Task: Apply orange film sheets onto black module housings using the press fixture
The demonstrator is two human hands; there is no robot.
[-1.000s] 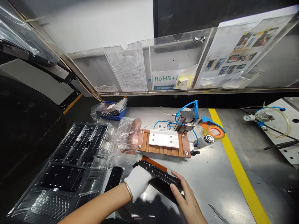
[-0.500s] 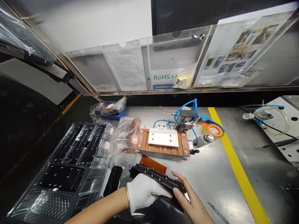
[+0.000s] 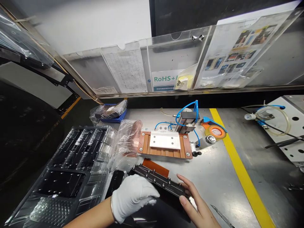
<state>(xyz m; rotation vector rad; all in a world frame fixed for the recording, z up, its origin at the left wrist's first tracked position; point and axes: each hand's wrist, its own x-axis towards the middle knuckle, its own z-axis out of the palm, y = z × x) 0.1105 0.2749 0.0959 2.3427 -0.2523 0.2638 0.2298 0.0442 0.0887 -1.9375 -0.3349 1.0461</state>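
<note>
My left hand [image 3: 134,195], in a white glove, is over the near face of a black plastic housing [image 3: 163,193] with a row of small metal studs along its edge. Its fingers are curled together, and whatever they may hold is hidden. My bare right hand [image 3: 196,201] grips the right end of the housing, thumb on the near face and fingers behind. A bit of white material [image 3: 193,203] shows by that palm. The housing is tilted above the bench, and behind it lies an orange-brown sheet [image 3: 156,167].
Left is a clear tray [image 3: 93,177] of black parts, beside a phone [image 3: 116,180]. An orange-brown fixture [image 3: 146,144] with blue air hoses stands behind the housing. Tape on a dispenser [image 3: 216,131], a metal-capped bottle [image 3: 207,142] and tweezers [image 3: 222,215] are on the right.
My left hand has moved left along the housing, its fingers going from stretched along the face to curled. My right hand keeps its grip on the right end.
</note>
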